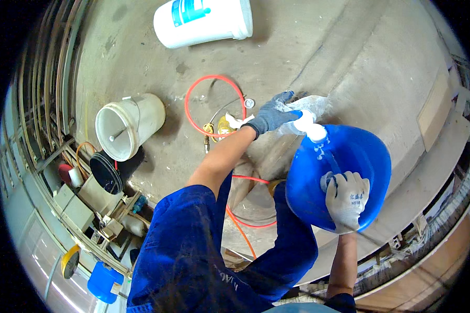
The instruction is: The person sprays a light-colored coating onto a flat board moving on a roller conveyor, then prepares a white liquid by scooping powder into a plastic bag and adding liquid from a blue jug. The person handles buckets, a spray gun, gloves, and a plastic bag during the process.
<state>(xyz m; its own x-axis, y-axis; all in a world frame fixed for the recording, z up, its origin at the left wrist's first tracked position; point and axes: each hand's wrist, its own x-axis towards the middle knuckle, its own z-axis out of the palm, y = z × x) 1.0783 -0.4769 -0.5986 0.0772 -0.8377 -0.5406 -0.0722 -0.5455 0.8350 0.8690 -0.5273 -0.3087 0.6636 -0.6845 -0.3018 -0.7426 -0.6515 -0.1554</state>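
Centre right, my right grip point(346, 197) clamps the blue bowl point(360, 156); my left grip point(271, 116) squeezes a white bag point(305, 122) over it.

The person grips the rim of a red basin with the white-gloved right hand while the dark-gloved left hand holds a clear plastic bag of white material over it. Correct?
Not quite: the head view shows the basin is blue, not red. The rest stands: the white-gloved right hand grips its rim, and the dark-gloved left hand holds the clear plastic bag of white material over it.
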